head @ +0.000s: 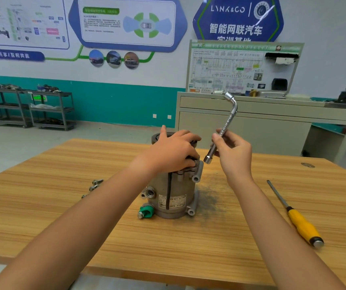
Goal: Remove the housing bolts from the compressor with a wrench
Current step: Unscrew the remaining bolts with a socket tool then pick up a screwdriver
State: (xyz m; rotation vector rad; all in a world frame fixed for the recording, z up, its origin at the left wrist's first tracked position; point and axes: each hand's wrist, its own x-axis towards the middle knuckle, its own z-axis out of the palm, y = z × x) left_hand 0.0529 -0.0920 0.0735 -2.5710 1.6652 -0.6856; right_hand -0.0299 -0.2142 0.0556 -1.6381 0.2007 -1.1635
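While loose bolts [95, 184] lie toward table [63, 222] left edge, compressor [175, 197] stands upright mid-table, left hand [173, 153] curled over its top, gripping. Wrench [223, 130] tilted in air just right; right hand [234, 152] pinches shaft. Yellow screwdriver [298, 219] flat near right edge.

blue hexagon wall sign [239, 17] read "lynk&co" beside round emblem; below it "智能网联汽车"; next line was cut off by training board [241, 68]. blue banner [10, 55] on left wall showed "成果共享/互利共赢". white info panel [126, 24] had green heading, unreadable, and small line starting "adas". training board bore "hv" in header row; rest was too small. label [173, 203] on compressor [180, 185] sat upside down, print blurred.
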